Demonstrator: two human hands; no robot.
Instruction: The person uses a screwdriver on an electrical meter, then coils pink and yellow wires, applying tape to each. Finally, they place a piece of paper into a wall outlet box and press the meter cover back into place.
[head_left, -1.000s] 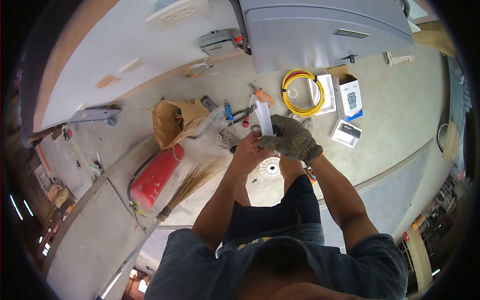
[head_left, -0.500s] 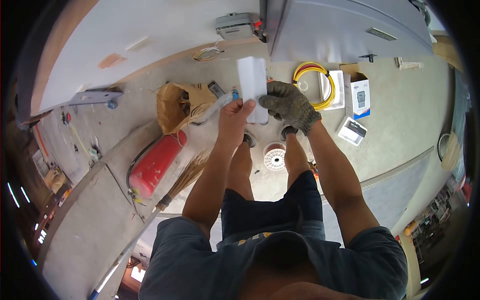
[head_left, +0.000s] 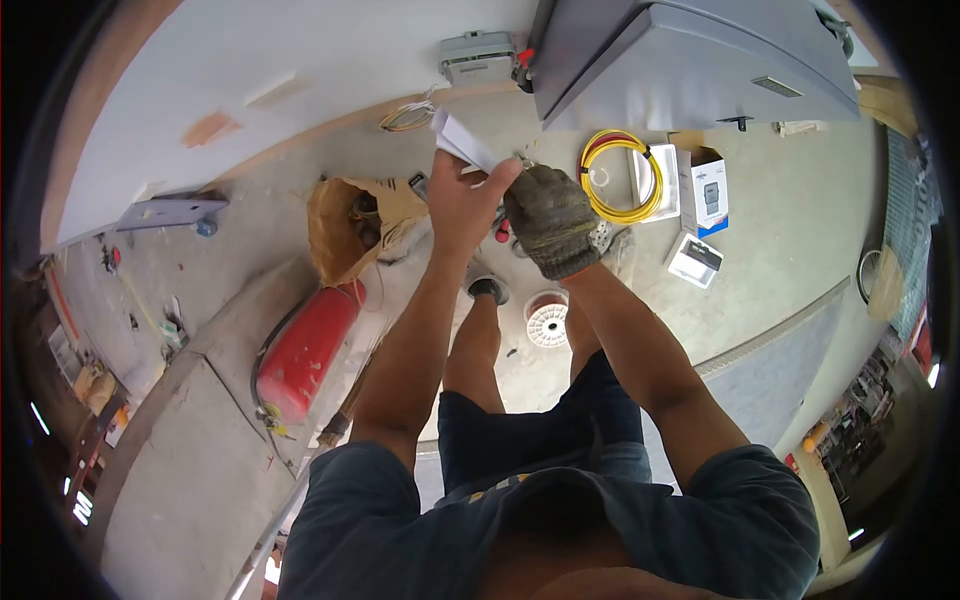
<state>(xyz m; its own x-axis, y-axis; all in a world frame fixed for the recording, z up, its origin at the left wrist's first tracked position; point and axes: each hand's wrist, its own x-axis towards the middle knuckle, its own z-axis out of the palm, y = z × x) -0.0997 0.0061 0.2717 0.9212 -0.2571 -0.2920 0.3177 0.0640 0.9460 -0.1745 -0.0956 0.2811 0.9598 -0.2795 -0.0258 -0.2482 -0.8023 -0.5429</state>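
Note:
My left hand (head_left: pixel 463 205) is bare and grips a folded white paper (head_left: pixel 462 138), its thumb pointing toward the right hand. A dark, worn work glove covers my right hand (head_left: pixel 552 220). Its fingers are curled against the right end of the paper, next to my left thumb tip; the exact grip is hidden by the glove. The paper's far left edge sticks up past my left fingers. Below the hands, a cable spool (head_left: pixel 547 325) stands on the floor between my legs.
A brown paper bag (head_left: pixel 335 230) and a red fire extinguisher (head_left: pixel 308 355) are at left, near a broom (head_left: pixel 335 428). At right lie a coil of yellow cable (head_left: pixel 655 185), an open box (head_left: pixel 711 190) and a small white tray (head_left: pixel 694 260). A grey metal cabinet (head_left: pixel 690 75) stands ahead.
The paper has tipped over from upright and moved left, and my left hand has turned with it. My right hand has shifted left and down, its fingers now curled in.

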